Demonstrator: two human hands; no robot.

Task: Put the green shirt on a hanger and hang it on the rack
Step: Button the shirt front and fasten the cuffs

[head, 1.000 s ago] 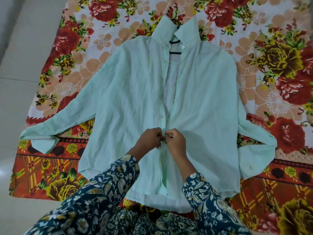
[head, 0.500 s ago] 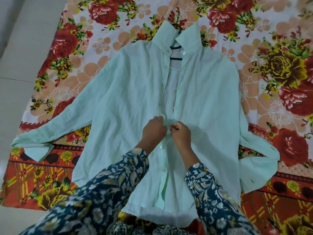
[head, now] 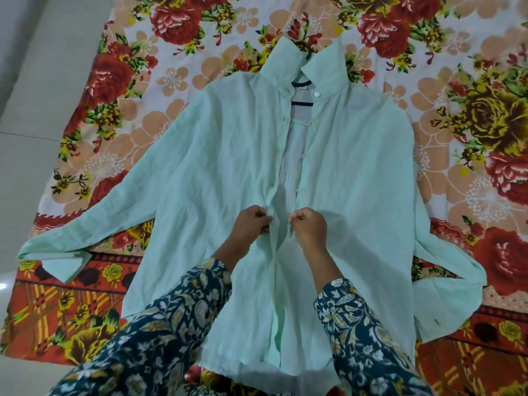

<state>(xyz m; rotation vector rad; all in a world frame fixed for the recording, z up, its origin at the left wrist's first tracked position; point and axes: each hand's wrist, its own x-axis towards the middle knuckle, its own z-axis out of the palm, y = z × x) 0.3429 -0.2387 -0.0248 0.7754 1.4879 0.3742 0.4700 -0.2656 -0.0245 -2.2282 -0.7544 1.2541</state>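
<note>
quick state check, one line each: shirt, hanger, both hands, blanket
green shirt: lying flat, front open from the collar down to the hands
hanger: inside the shirt, mostly hidden
left hand: grip pinching the left front edge
right hand: grip pinching the right front edge
floral blanket: spread under the shirt

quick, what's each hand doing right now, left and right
Left hand: closed, pinching one front edge of the pale green cotton shirt.
Right hand: closed, pinching the opposite front edge.

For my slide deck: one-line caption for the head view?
Both hands, left and right, pinch the green shirt's front edges; hanger inside, on floral sheet.
</note>
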